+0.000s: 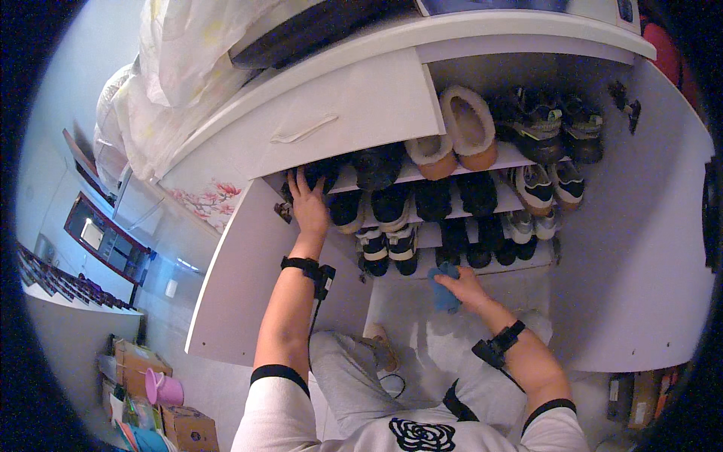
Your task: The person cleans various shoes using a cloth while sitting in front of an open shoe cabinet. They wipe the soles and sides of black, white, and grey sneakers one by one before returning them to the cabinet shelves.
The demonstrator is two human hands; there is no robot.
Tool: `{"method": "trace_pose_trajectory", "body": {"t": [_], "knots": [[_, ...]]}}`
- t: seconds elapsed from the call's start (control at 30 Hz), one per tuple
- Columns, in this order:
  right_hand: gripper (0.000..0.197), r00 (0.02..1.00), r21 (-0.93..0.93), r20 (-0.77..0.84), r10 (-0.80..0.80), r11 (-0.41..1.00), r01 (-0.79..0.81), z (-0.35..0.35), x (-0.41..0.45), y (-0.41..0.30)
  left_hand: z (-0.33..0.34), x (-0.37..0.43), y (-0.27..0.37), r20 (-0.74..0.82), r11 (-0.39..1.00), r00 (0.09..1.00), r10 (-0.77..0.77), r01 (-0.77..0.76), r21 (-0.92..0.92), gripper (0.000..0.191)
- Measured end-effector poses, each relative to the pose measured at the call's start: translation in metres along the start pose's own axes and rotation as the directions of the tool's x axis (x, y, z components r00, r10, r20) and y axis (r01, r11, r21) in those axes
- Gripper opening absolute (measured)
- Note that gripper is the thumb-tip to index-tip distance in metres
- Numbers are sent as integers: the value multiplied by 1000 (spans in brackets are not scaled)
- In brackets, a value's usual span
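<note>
An open white shoe cabinet stands before me, with pairs of shoes on several shelves. My left hand reaches to the left end of the upper shelf, its fingers over a dark shoe; whether they grip it cannot be told. In my right hand is a blue cloth, held low in front of the bottom shelf. Fur-lined brown slippers and dark sneakers sit on the upper shelf. Black-and-white sneakers stand lower at the left.
The left cabinet door and right cabinet door stand open on both sides of me. A plastic-covered bundle lies on the cabinet top. A pink bucket and cardboard boxes are on the floor at the lower left.
</note>
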State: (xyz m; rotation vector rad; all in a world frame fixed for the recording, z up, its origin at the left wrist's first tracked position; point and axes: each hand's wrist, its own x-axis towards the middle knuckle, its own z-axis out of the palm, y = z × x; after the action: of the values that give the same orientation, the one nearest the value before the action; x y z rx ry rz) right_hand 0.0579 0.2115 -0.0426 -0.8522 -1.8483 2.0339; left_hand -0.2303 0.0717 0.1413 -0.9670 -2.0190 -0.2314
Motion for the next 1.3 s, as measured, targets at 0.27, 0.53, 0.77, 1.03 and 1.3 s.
{"method": "trace_pose_trajectory", "body": {"t": [0.27,0.53,0.77,1.03,1.3], "knots": [[26,996,84,84,26,996,-33,2,-26,-33,7,20,78,70,642,980,-184,174,-747,68],[28,989,-75,-112,-93,994,85,0,36,32,79,59,99,178,452,921,-346,330,-829,90],[33,990,-61,-60,-127,990,123,-2,-2,-14,14,21,91,198,391,816,-543,454,-801,72],[30,995,-132,10,-96,986,97,-7,-12,-13,-62,-28,64,215,172,684,-697,451,-876,51],[64,441,-474,-504,-743,664,578,-16,6,-102,-94,-63,66,336,-13,649,-683,449,-893,42]]}}
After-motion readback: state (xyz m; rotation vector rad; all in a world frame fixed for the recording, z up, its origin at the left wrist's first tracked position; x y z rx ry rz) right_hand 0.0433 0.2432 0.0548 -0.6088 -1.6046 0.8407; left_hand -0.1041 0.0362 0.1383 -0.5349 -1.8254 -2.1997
